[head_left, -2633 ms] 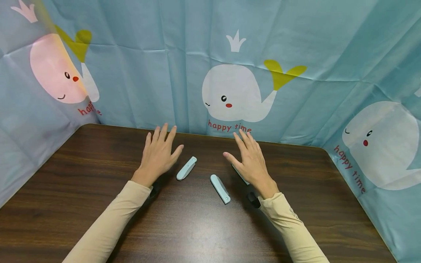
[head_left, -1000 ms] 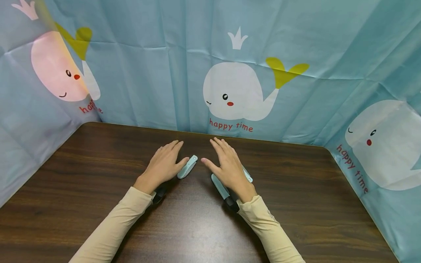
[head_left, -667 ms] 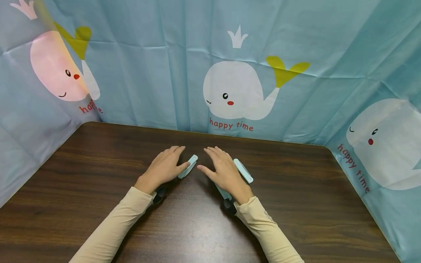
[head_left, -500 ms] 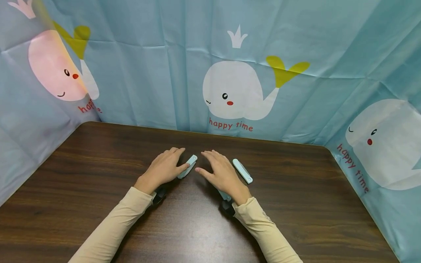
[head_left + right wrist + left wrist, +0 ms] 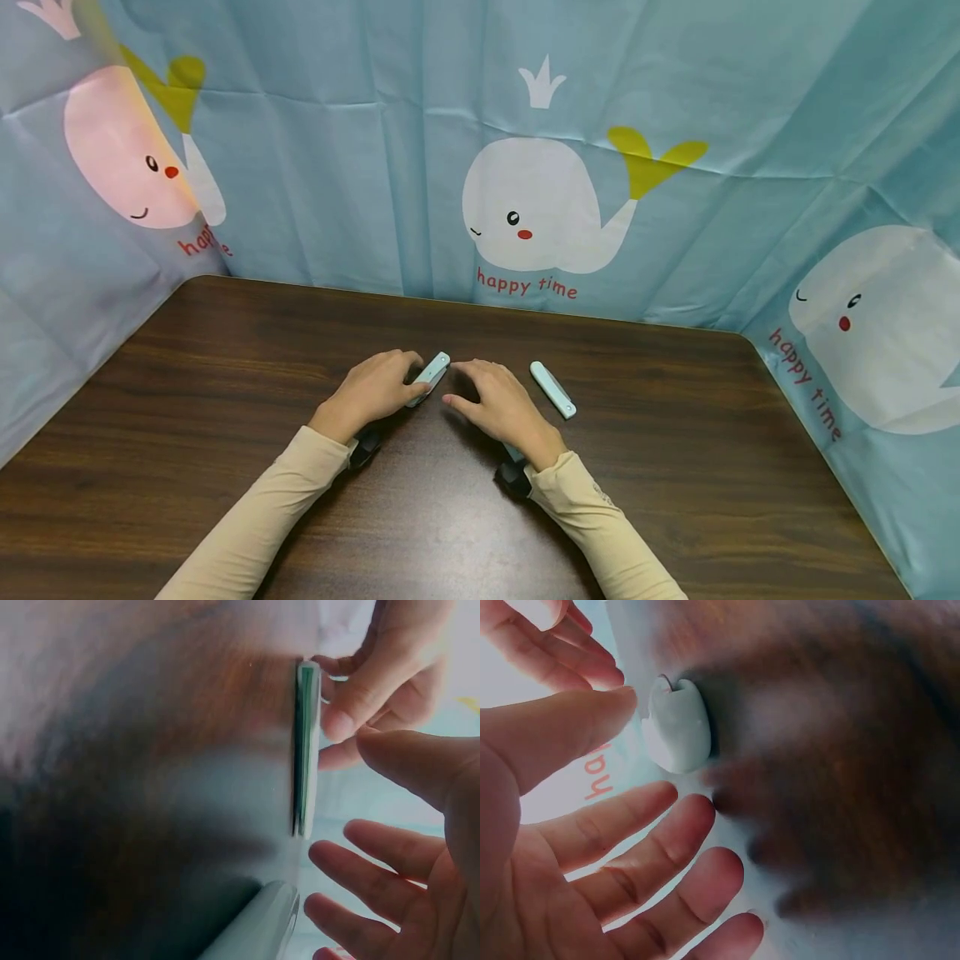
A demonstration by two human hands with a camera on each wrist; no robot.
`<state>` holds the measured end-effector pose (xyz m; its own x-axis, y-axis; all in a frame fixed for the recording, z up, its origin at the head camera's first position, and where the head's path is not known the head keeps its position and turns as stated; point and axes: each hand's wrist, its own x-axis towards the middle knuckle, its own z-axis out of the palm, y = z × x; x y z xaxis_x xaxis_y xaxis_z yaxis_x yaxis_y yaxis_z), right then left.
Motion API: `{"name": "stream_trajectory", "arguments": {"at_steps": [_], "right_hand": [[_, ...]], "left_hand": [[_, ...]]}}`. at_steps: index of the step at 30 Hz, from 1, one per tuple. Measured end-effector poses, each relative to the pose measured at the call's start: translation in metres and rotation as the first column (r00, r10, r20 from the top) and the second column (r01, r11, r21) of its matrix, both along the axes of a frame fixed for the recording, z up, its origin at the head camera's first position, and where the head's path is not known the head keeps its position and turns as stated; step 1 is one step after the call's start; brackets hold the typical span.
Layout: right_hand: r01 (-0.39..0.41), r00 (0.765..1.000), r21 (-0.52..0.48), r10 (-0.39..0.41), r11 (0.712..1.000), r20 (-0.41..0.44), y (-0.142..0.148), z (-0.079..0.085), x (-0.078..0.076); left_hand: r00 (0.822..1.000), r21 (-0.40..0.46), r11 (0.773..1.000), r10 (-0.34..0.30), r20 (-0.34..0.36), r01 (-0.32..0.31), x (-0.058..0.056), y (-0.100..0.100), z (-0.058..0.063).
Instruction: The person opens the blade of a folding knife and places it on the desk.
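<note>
Left hand point(image 5: 372, 389): grip not closed; fingers gently bent, thumb parted from them, nothing held.
Left tool point(image 5: 435, 367): light blue folding tool, lying on the surface just beside the left thumb, pivot end farthest from the person and leaning right. In the head view the thumb tip overlaps its near half; contact cannot be told.
Left wrist view: the same tool shows nearly end-on, between the thumb tip and the index fingertip, with a gap towards the fingers.
Right hand point(image 5: 504, 404): grip likewise not closed; thumb and fingers apart, palm down, nothing held. Thumb points towards the left tool, short of it.
Middle tool point(image 5: 255, 930): second light blue tool, on the surface beneath the right hand; mostly hidden in the head view, only a small part showing near the wrist.
Right tool point(image 5: 553, 389): third of the kind, to the right of the right hand and apart from it, pivot end nearest the person.
Wrists: beige sleeves point(image 5: 243, 510) on both arms, a black device point(image 5: 513, 480) beneath each cuff.
Surface point(image 5: 187, 400): dark brown wood grain, glossy patch in front of the person.
Backdrop point(image 5: 322, 175): creased light blue cloth, white whales, red "happy time" lettering.
</note>
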<state>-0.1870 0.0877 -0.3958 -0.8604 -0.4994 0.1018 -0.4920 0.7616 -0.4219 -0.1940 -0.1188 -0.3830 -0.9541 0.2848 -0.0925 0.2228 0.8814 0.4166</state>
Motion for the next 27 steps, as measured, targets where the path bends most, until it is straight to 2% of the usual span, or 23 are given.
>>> {"name": "stream_trajectory", "arguments": {"at_steps": [7,19,27], "right_hand": [[-0.013,0.998,-0.033,0.015,0.999,0.055,0.0,-0.0015,-0.0003],[-0.069,0.996,-0.059,0.072,0.996,0.057,-0.0006,-0.0021,-0.0002],[-0.079,0.996,-0.046,0.081,0.996,0.042,0.0002,-0.0044,-0.0018]], "left_hand": [[0.998,0.018,1.0,0.019,0.062,-0.02,-0.0001,0.0005,-0.0001],[0.997,0.048,0.998,0.032,0.067,-0.035,0.0002,0.0003,0.0008],[0.999,0.046,0.999,0.019,0.031,-0.021,0.0004,0.0,0.0007]]}}
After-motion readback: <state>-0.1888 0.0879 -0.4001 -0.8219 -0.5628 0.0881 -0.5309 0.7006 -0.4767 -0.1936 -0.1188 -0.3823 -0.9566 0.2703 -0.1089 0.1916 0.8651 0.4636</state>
